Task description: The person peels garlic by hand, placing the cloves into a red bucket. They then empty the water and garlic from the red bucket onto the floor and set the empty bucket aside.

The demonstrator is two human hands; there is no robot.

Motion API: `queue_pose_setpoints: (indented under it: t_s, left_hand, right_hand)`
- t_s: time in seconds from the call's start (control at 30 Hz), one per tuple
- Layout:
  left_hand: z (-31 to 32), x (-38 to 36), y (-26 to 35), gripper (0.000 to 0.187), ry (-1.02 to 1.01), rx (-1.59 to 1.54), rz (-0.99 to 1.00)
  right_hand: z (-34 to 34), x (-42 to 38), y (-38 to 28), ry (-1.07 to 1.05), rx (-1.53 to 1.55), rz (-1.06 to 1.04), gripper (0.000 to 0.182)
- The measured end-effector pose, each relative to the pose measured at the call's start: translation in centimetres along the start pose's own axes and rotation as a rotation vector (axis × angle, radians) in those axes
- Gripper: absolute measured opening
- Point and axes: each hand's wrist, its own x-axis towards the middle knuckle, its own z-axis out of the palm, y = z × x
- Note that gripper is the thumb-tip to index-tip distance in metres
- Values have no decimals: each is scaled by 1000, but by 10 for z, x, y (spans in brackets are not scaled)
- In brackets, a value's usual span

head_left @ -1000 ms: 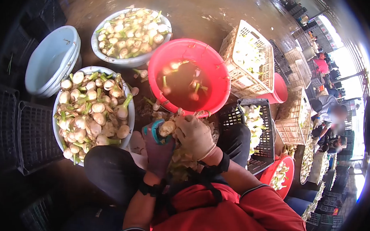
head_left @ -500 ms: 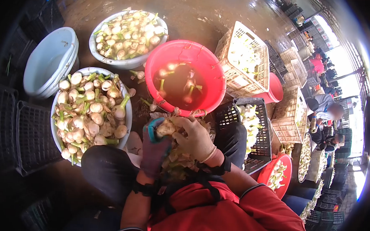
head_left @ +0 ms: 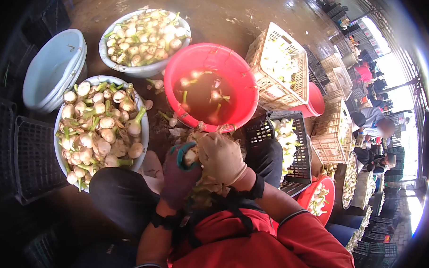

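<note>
My left hand (head_left: 181,173), in a purple and teal glove, is closed round a pale garlic bulb (head_left: 191,157) in front of my lap. My right hand (head_left: 221,158), in a whitish glove, presses against the bulb's right side with its fingers curled. Whatever those fingers grip is hidden behind the glove. Below both hands lie papery peelings (head_left: 208,186). Just beyond them stands a red tub (head_left: 246,95) of brown water, where several bulbs with green stems float.
Left stands a basin (head_left: 146,150) heaped with unpeeled bulbs; another full basin (head_left: 145,74) is behind it. Nested blue basins (head_left: 41,76) sit far left. Right are a black crate (head_left: 304,170), a cream crate (head_left: 282,94) and a red bucket (head_left: 332,204). Co-workers (head_left: 373,123) sit farther right.
My right hand has rolled over the bulb, its fingers going from spread across it to curled into a fist. The bulb sits a little lower in my left hand. The view shifted slightly.
</note>
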Motion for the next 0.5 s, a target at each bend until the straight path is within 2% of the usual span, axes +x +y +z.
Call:
queue_pose_setpoints:
  t_s: [0.07,0.13,0.2,0.23,0.27,0.3,0.33,0.37,0.4,0.47,0.5]
  left_hand:
    - [-1,0,-4,53,-70,-400,-129]
    - [-3,0,-1,56,-43,-462,-82]
    - [-3,4,1,59,-13,-524,-34]
    - [-1,5,1,62,9,-263,103]
    - [2,6,2,65,24,0,240]
    - [5,5,6,65,18,-1,245]
    - [7,2,13,60,37,-176,186]
    - [8,0,19,55,57,-352,122]
    - [5,1,20,55,55,-354,120]
    - [-10,3,16,42,-23,-743,-257]
    - [-10,3,7,25,-68,-623,-308]
  right_hand:
    - [4,6,14,-44,78,35,18]
    - [3,5,21,-91,163,65,21]
    - [-3,1,27,-256,1026,399,31]
    - [-14,-1,19,-364,1241,517,41]
    - [-11,-6,15,-361,1242,520,41]
    - [-5,-10,10,-266,1028,429,43]
    - [-3,-11,8,-173,812,340,45]
    - [-8,-10,6,-164,956,454,51]
    - [-8,-12,9,-164,955,458,51]
    - [-12,-13,7,-30,701,89,53]
    - [-20,-14,4,-59,628,49,54]
